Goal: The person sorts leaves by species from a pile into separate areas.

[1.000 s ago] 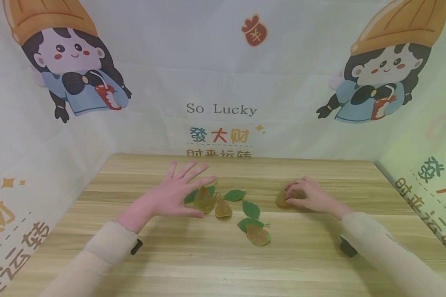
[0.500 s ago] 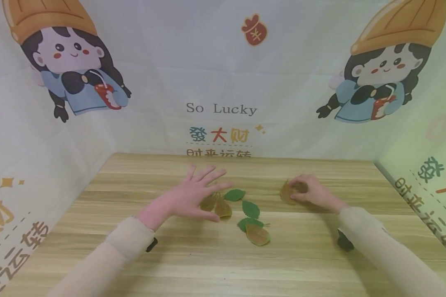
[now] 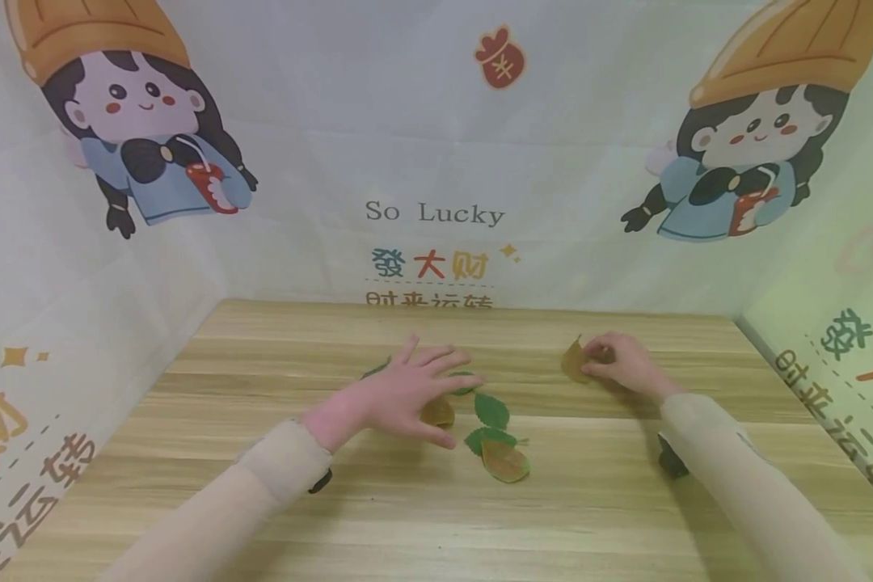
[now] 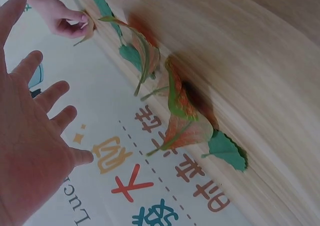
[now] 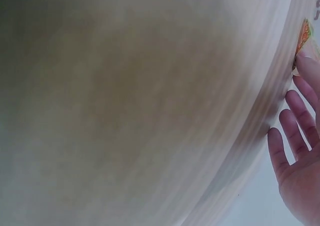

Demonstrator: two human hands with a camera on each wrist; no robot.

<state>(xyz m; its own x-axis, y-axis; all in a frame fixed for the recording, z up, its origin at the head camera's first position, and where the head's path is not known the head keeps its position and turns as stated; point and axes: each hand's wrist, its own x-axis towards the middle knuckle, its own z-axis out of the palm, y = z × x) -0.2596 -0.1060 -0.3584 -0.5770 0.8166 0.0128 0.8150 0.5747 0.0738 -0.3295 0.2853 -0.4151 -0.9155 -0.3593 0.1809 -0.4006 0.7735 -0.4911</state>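
My left hand (image 3: 396, 396) hovers palm down with fingers spread, over a loose group of leaves, and holds nothing. Beneath it show part of a brown leaf (image 3: 439, 414) and the ends of green leaves. In the left wrist view a curled red-green leaf (image 4: 181, 98) and a small green leaf (image 4: 227, 151) lie past the fingers. Over at the right, my right hand (image 3: 626, 364) pinches a yellow-brown leaf (image 3: 573, 361) between thumb and fingers, its tip pointing up. The right wrist view catches only an orange-red edge of that leaf (image 5: 304, 34) by the thumb.
A serrated green leaf (image 3: 491, 411) lies right of the left hand. Nearer, a brown leaf (image 3: 507, 462) overlaps another green leaf (image 3: 478, 440). The wooden table (image 3: 436, 525) ends at a printed cloth backdrop (image 3: 567, 178), which also rises at both sides.
My left hand has moved right and slightly nearer, covering more of the leaf group. My right hand has shifted a little right and away, tilting the pinched leaf more upright.
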